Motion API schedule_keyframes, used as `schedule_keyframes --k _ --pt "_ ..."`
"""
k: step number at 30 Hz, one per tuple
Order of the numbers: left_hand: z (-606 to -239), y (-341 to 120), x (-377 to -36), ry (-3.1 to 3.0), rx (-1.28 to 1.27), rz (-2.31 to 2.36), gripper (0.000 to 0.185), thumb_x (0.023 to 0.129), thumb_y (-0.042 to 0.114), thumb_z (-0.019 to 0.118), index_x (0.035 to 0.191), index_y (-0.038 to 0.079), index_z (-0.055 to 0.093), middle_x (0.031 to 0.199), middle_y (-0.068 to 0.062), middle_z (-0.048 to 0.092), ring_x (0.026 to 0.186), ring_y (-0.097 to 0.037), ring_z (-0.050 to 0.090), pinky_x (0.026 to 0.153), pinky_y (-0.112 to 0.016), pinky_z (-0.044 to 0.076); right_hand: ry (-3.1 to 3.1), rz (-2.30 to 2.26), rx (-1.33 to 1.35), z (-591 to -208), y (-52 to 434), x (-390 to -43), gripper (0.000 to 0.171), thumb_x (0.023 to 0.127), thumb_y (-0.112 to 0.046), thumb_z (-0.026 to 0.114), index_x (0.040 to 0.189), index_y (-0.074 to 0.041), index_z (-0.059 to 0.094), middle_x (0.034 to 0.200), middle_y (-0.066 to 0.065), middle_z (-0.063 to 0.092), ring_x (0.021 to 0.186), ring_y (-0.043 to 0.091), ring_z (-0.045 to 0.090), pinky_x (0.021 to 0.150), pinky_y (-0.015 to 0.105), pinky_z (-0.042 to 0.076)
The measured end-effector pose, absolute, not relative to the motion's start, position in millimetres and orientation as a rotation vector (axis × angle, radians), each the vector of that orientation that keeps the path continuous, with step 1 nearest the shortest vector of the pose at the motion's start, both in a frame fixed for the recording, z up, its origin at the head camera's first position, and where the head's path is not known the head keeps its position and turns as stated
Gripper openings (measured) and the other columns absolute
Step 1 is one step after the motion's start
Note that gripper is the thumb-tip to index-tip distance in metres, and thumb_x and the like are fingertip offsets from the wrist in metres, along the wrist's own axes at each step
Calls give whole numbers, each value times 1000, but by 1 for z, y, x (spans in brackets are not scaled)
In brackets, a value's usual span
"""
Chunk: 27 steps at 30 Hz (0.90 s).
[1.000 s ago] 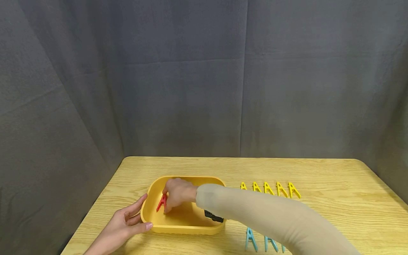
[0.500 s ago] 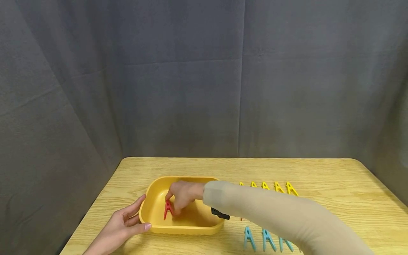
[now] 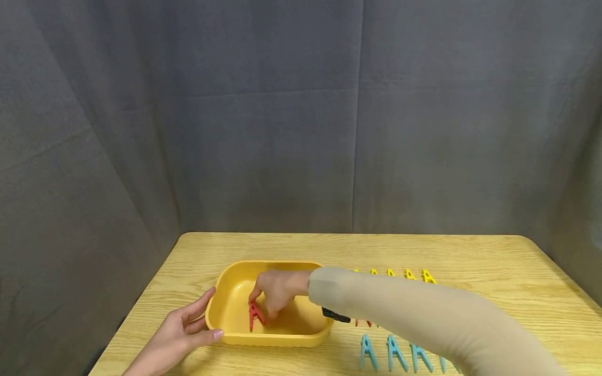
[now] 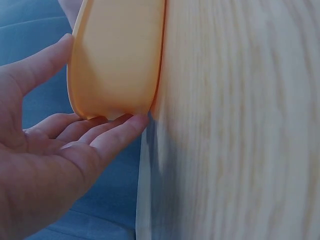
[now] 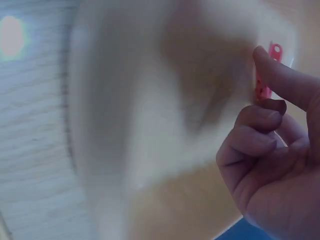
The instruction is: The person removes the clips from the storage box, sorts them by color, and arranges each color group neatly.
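My left hand (image 3: 181, 331) holds the left end of a yellow oval-cornered plastic basin (image 3: 273, 339), thumb at the near corner and fingertips against the end wall. In the left wrist view, the thumb meets the basin's rim (image 4: 75, 75) while the other fingers reach its end. Inside the basin, my right hand (image 3: 277, 292) pinches a red A-shaped clothespin (image 3: 255, 316), legs pointing down toward the floor. The right wrist view shows that clothespin (image 5: 262, 87) between thumb and forefinger, with the remaining fingers curled.
Right of the basin, yellow clothespins (image 3: 428, 277) form a far row and blue clothespins (image 3: 368, 351) a near row. Red clothespin tips (image 3: 363, 323) show between them, mostly behind the right sleeve (image 3: 414, 308). A grey curtain (image 3: 282, 130) hangs behind the wooden table (image 3: 494, 271).
My right hand and the red clothespin have shifted right and slightly nearer within the basin. The right sleeve has moved right, uncovering more blue clothespins. My left hand keeps its place.
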<state>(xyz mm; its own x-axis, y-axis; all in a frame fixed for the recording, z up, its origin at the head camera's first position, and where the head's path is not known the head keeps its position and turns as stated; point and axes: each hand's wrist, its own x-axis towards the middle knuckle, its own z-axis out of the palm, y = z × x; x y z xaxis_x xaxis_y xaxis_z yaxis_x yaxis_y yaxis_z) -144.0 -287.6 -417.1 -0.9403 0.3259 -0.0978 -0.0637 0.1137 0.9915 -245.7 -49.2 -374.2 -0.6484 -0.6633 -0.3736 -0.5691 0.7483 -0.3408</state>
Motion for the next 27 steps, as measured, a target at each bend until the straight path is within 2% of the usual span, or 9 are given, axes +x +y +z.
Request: schedule_keyframes --k 3,4,6,9,11,12,19,24,27 --pt "-417 -288 -144 2121 249 1890 94 95 5 78 166 -4 17 168 -27 17 144 -46 41 97 -34 57 2477 -303 -970 -376 -43 -245 67 76 1 90 138 -19 73 115 -7 67 53 4 32 47 17 33" --pt "-417 -288 -144 2120 247 1890 94 95 5 78 166 -4 17 168 -27 17 144 -46 40 97 -34 57 2482 -320 -989 -377 -41 -244 66 76 -1 92 138 -18 73 111 -8 68 56 5 33 48 17 32" --pt "-417 -288 -144 2115 245 1892 94 95 5 78 166 -4 17 169 -27 16 144 -46 40 98 -34 57 2494 -361 -1015 -380 -39 -243 66 75 -12 98 137 -16 74 88 -9 67 56 5 32 49 17 31" --pt "-417 -288 -144 2097 242 1900 94 96 5 77 166 -4 15 168 -28 15 144 -47 39 98 -35 57 2516 -425 -1024 -385 -36 -241 66 75 -18 99 135 -14 74 57 -9 41 52 5 27 50 18 27" --pt "-417 -289 -144 2089 245 1903 94 96 5 77 166 -4 15 168 -28 15 145 -47 39 98 -35 56 2524 -471 -1017 -389 -35 -239 64 76 -18 99 135 -12 75 50 -7 25 49 4 24 50 18 25" --pt "-417 -289 -144 2088 246 1902 94 96 5 77 166 -4 14 168 -28 15 145 -47 38 98 -35 56 2526 -494 -1011 -390 -35 -239 63 76 -17 98 134 -12 75 50 -8 23 49 4 22 50 19 25" --pt "-418 -289 -144 2092 222 1901 94 96 5 78 166 -3 16 168 -29 16 145 -46 39 97 -35 57 2516 -614 -975 -396 -32 -236 65 74 -16 99 135 -12 75 45 -8 26 43 3 21 46 18 23" --pt "-418 -289 -145 2086 197 1903 94 96 6 78 166 -2 16 167 -30 16 144 -46 40 97 -36 57 2513 -671 -939 -399 -32 -233 63 77 -15 97 136 -12 74 43 -8 29 41 3 21 46 18 24" --pt "-418 -288 -146 2094 196 1899 94 96 6 79 166 -2 17 167 -30 16 144 -46 40 97 -36 57 2486 -722 -919 -399 -32 -233 62 79 -10 96 136 -9 73 41 -7 32 40 3 23 46 16 30"
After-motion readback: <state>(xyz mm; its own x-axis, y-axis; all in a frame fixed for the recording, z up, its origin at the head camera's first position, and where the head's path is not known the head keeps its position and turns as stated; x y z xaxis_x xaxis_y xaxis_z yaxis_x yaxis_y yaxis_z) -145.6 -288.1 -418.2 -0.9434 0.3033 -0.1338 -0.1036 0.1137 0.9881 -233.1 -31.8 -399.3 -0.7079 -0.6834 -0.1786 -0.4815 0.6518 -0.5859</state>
